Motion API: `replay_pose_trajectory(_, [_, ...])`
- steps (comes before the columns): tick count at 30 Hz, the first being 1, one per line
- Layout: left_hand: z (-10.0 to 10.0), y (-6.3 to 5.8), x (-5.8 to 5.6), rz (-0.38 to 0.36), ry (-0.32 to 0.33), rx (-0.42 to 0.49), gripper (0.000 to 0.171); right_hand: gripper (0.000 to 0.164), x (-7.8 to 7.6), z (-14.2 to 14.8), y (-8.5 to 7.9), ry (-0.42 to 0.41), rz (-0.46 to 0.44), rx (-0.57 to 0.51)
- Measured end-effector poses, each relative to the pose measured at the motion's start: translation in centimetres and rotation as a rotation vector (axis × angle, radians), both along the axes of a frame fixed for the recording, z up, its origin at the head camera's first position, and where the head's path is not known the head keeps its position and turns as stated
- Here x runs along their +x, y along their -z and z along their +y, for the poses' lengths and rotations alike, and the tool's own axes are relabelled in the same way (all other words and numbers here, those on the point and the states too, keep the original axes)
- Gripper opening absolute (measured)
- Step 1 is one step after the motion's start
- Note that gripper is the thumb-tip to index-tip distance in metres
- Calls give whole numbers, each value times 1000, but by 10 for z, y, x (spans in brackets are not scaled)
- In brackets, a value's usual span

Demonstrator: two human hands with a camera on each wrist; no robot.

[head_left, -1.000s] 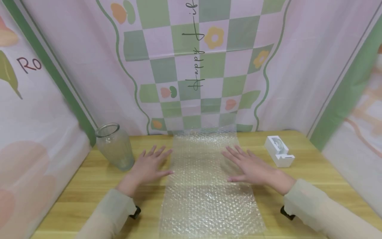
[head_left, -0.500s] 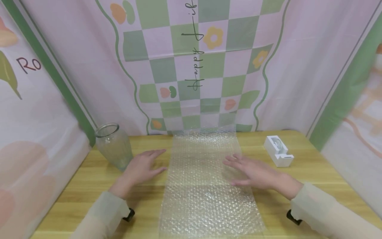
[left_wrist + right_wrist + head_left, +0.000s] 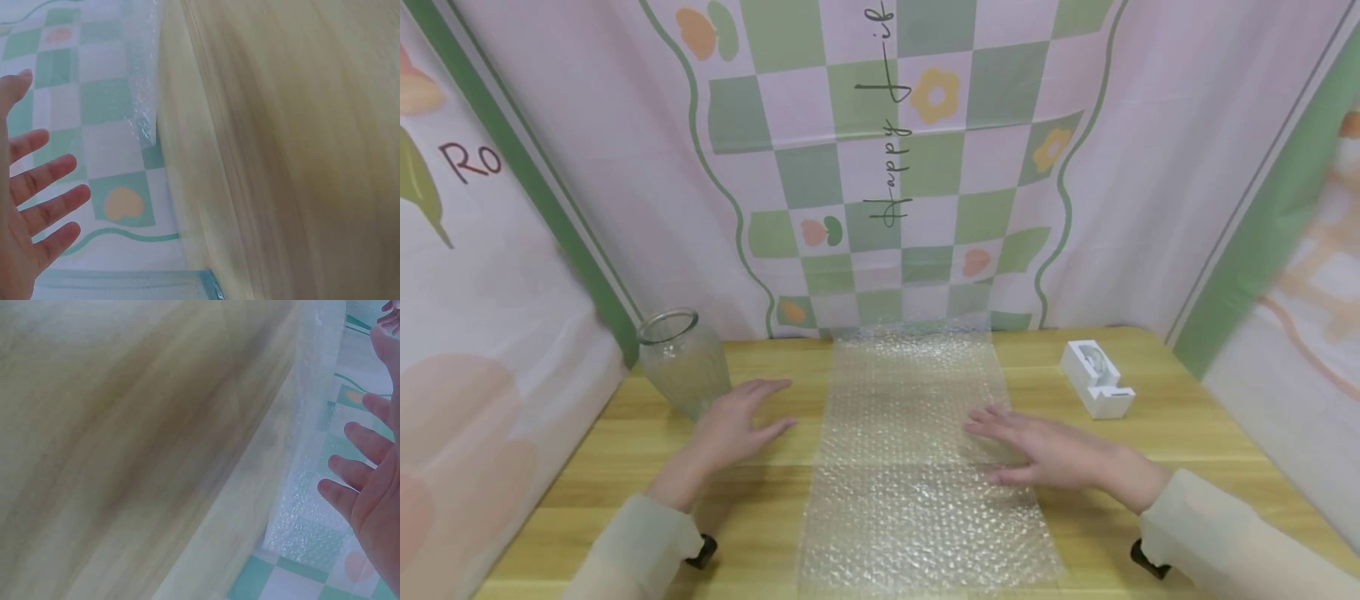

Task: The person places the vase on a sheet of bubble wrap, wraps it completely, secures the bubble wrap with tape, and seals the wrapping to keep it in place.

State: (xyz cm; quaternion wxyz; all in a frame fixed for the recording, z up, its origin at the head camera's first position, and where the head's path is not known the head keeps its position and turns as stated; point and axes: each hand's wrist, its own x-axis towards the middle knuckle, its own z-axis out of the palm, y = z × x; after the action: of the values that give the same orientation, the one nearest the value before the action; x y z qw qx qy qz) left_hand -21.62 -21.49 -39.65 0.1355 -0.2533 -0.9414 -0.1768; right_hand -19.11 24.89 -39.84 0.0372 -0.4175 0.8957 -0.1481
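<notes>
A long sheet of clear bubble wrap (image 3: 917,508) lies flat down the middle of the wooden table, its far end against the curtain. My left hand (image 3: 730,429), fingers spread and holding nothing, hovers left of the sheet. Just beyond it a ribbed clear glass vase (image 3: 681,362) stands at the table's left; part of its base is hidden by the hand. Over the sheet's right edge hangs my right hand (image 3: 1048,446) with loosely extended fingers; in the right wrist view its palm (image 3: 381,506) holds nothing.
To the right stands a white tape dispenser (image 3: 1093,379) with a clear roll in it. A checkered curtain (image 3: 925,175) closes off the back of the table (image 3: 587,483), and printed cloth hangs at both sides.
My left hand has drawn back left and toward me, closer to the vase. My right hand has moved slightly right and toward me. The bubble wrap, vase and tape dispenser stay put.
</notes>
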Motion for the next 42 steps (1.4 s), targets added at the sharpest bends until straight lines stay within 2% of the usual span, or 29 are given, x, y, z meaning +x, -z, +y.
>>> replay_pose_trajectory(6, [-8,-2,6,-36,-27,58,56,75,4,0,5,-9,-24,5])
replay_pose_trajectory(9, [-12,-5,8,-29,-37,79,54,76,5,1,9,-10,-21,16])
replay_pose_trajectory(18, [-28,-10,12,101,-35,134,48,76,6,0,17,-33,-33,25])
replay_pose_trajectory(21, [-32,-13,14,113,-44,164,48,76,7,0,19,-36,-36,23])
replay_pose_trajectory(27, [-40,-19,19,96,-101,193,46,77,9,-1,25,-31,-45,30])
replay_pose_trajectory(30, [-42,-22,21,114,-118,212,44,77,10,1,28,-39,-31,40])
replay_pose_trajectory(36, [-47,-27,23,205,-120,282,38,76,11,4,32,-54,-6,47])
replay_pose_trajectory(42, [-54,-33,27,273,-141,297,36,73,10,2,33,-73,7,45])
